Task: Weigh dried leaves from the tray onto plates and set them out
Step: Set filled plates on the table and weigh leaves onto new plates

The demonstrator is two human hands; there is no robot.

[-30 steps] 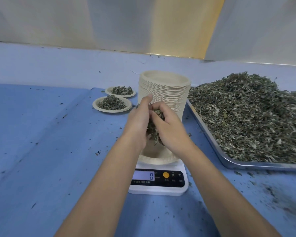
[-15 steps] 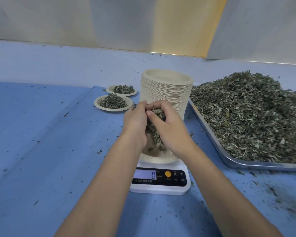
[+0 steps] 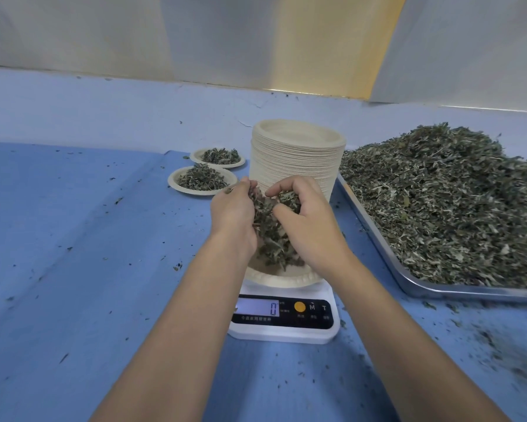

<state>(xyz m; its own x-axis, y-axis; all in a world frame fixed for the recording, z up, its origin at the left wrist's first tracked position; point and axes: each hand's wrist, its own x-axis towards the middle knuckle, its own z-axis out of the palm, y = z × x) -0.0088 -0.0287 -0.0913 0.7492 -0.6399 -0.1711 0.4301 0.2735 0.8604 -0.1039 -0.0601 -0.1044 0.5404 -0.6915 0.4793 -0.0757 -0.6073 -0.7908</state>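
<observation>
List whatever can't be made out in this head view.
Head view:
- plate on scale: middle hidden by left hand, right hand and leaves.
- tray: right side cut off by frame edge.
- scale labels: too small to read.
- stack: base behind the hands.

A clump of dried leaves (image 3: 271, 236), grey-green and crumpled, is cupped between the left hand (image 3: 234, 217) and the right hand (image 3: 307, 223), over a pale plate (image 3: 286, 278) beneath them. Right of the right hand, a steel tray (image 3: 438, 289) holds a big leaf heap (image 3: 438, 202). Behind the hands stands a tall plate stack (image 3: 295, 159). Beyond the left hand lie two filled plates (image 3: 177, 184).
</observation>
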